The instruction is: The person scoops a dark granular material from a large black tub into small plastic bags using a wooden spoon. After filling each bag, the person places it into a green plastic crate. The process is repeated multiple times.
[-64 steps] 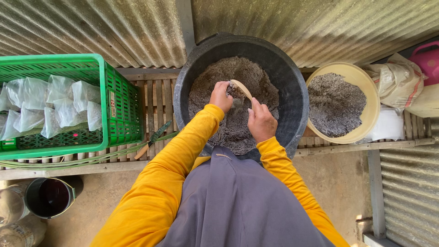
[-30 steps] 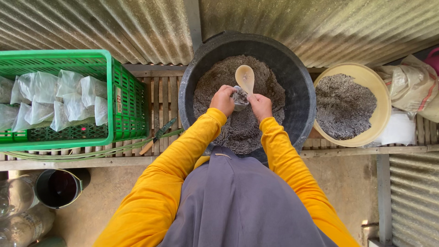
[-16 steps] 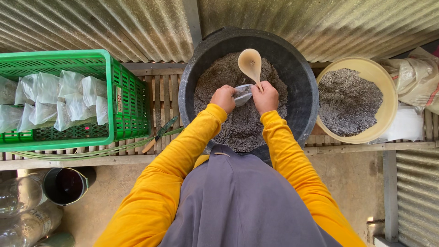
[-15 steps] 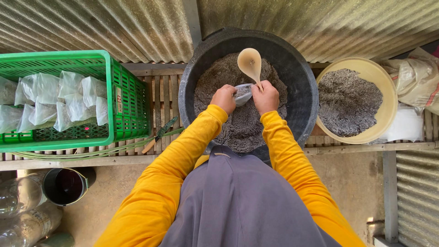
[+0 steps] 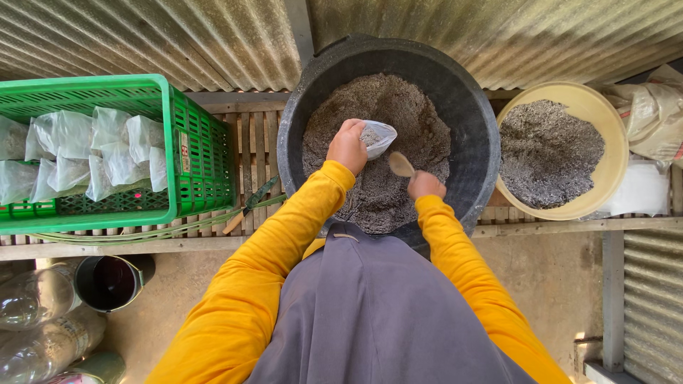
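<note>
A big black tub [image 5: 478,153] on a slatted bench holds a mound of grey soil mix [image 5: 398,121]. My left hand [image 5: 347,146] grips a small clear plastic bag [image 5: 377,135] partly filled with that mix, held over the tub. My right hand [image 5: 425,185] holds a tan scoop [image 5: 400,164] low over the soil, just below and right of the bag. Both arms wear yellow sleeves over a grey apron.
A green plastic crate [image 5: 188,149] at left holds several filled clear bags [image 5: 92,149]. A yellow basin [image 5: 610,167] of grey material sits at right, sacks [image 5: 651,114] beyond it. A tool [image 5: 249,206] lies on the slats. A dark cup [image 5: 110,282] and plastic bottles [image 5: 35,313] stand below left.
The scoop, raised over the bag half a second ago, has come down toward the soil on the right. The bag stays in my left hand, now fuller.
</note>
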